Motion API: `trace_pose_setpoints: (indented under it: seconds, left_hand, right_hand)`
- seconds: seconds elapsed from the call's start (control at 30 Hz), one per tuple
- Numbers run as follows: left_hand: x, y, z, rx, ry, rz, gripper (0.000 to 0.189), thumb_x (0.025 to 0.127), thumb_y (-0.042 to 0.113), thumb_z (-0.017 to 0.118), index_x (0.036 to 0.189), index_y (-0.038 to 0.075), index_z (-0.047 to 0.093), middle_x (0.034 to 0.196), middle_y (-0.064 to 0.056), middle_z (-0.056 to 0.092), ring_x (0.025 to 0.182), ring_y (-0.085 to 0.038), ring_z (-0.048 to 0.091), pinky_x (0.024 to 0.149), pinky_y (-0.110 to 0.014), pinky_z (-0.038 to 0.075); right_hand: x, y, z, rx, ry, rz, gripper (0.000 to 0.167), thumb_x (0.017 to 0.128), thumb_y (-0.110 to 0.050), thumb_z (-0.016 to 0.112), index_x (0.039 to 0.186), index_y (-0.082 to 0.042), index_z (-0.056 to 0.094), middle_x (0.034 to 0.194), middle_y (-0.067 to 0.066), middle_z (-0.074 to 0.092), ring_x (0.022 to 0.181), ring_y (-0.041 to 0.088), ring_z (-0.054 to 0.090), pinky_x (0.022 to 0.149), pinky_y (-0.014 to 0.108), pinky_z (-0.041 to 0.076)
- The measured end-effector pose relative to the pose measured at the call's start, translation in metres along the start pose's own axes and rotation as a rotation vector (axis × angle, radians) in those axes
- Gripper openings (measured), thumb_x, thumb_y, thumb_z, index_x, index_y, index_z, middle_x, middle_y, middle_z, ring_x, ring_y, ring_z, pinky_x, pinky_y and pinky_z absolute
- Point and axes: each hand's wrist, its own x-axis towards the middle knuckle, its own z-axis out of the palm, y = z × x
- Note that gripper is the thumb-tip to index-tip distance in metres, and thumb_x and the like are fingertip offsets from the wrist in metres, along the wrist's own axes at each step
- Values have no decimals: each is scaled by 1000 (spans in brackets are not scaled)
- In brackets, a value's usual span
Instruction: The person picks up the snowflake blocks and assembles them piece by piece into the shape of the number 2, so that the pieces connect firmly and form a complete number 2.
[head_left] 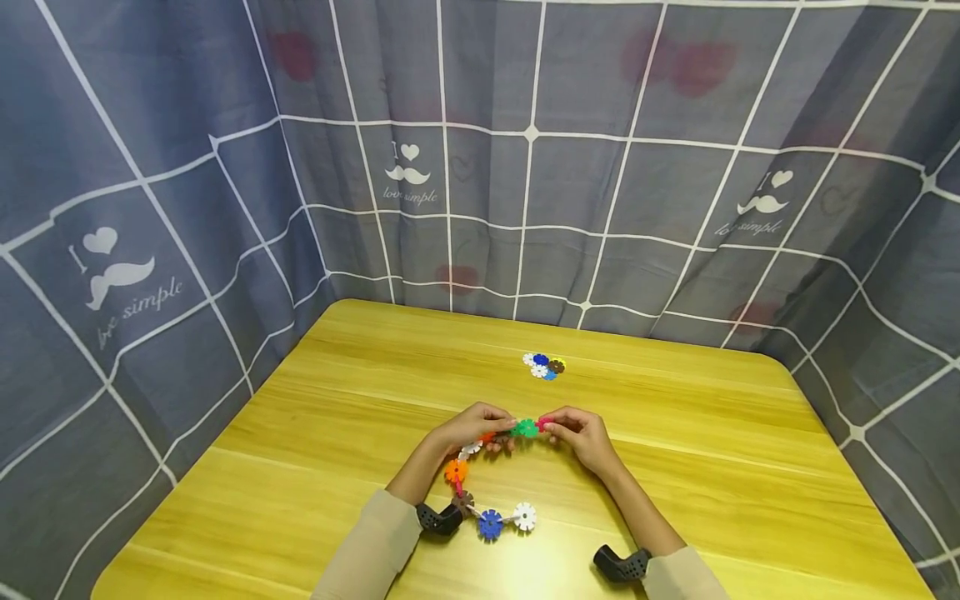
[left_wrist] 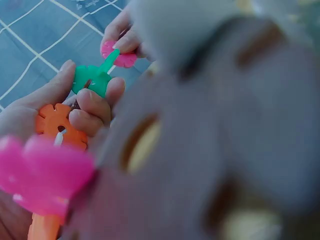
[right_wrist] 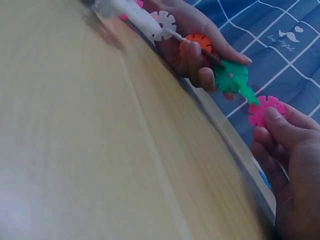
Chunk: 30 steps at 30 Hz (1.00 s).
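Note:
A chain of notched plastic snowflake discs curves from my left hand (head_left: pixel 472 423) back toward me. That hand grips the chain's far end, its thumb and fingers at a green disc (right_wrist: pixel 232 75) with an orange-red disc (right_wrist: pixel 199 45) beside the fingers. A second green disc (right_wrist: pixel 247 95), seen edge-on, juts from the first. Between thumb and fingers my right hand (head_left: pixel 583 433) pinches a pink disc (right_wrist: pixel 260 111), whose edge meets that second green disc. Farther along the chain come an orange disc (head_left: pixel 456 472), a brown disc (head_left: pixel 463 502), a blue disc (head_left: pixel 491 524) and a white disc (head_left: pixel 525 517).
Several loose discs in white, blue, brown and yellow, among them a white disc (head_left: pixel 538 371), lie in a small cluster beyond the hands. The wooden table (head_left: pixel 720 467) has a grid-patterned curtain (head_left: pixel 480 183) behind it and along both sides.

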Motion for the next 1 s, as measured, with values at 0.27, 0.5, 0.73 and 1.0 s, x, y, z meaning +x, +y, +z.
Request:
trace_pose_setpoints:
  seconds: [0.27, 0.5, 0.73, 1.0]
  left_hand:
    - [-1, 0, -3, -29, -44, 4, 37, 97, 23, 48, 103, -10, 61, 78, -12, 65, 54, -13, 50, 52, -24, 43]
    - [2, 1, 1, -17, 24, -31, 33, 97, 27, 48, 105, -3, 61, 83, -8, 64, 68, -13, 55, 65, -26, 47]
    - [4, 3, 6, -55, 85, -44, 35, 96, 31, 48, 104, 0, 60, 87, -10, 63, 70, -14, 55, 67, -27, 46]
    - [5, -2, 7, -122, 67, -38, 39, 96, 30, 49, 106, -7, 56, 80, -8, 63, 60, -12, 53, 56, -24, 45]
  right_hand:
    - [1, 12, 1, 80, -58, -32, 14, 85, 17, 52, 94, 14, 62, 87, 30, 62, 62, 41, 58, 55, 42, 52]
    - [6, 29, -2, 31, 53, 52, 16, 89, -1, 57, 99, 9, 65, 90, 23, 65, 72, 26, 63, 63, 34, 53]
    - [30, 43, -9, -309, 342, 124, 27, 93, -24, 57, 105, -3, 69, 89, 13, 67, 71, 18, 58, 63, 28, 49]
    - [47, 57, -7, -888, 186, 96, 32, 90, -22, 62, 121, -13, 63, 95, 10, 53, 82, 23, 49, 63, 35, 43]
